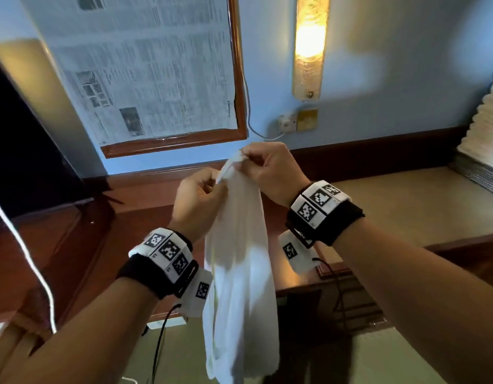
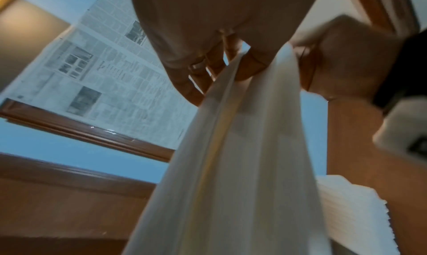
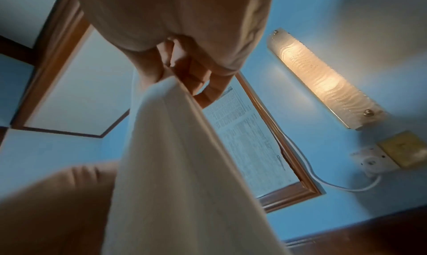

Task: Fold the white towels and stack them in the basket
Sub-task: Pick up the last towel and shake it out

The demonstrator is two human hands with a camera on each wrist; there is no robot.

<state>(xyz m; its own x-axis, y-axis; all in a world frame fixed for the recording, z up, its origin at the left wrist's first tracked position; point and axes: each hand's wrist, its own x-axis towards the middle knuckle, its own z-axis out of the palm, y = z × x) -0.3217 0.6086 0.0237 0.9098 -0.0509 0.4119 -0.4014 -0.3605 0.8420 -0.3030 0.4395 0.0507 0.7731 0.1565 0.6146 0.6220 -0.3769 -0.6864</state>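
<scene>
Thin white cotton towel (image 1: 239,261) hangs limp below both sets of fingers; left hand (image 1: 197,202) and right hand (image 1: 270,169) each pinch its top edge, close together; soft, light, probably non-slip; best taken at corners; newspaper (image 1: 145,65) beyond fingertips, print unreadable; wrist-band markers (image 1: 167,249) carry no legible text.

White towel (image 1: 239,273): lower end cut off by the head view's bottom edge. Left hand (image 1: 197,202) and right hand (image 1: 270,170): fingertips hidden in its folds. Wrist views motion-blurred.
</scene>
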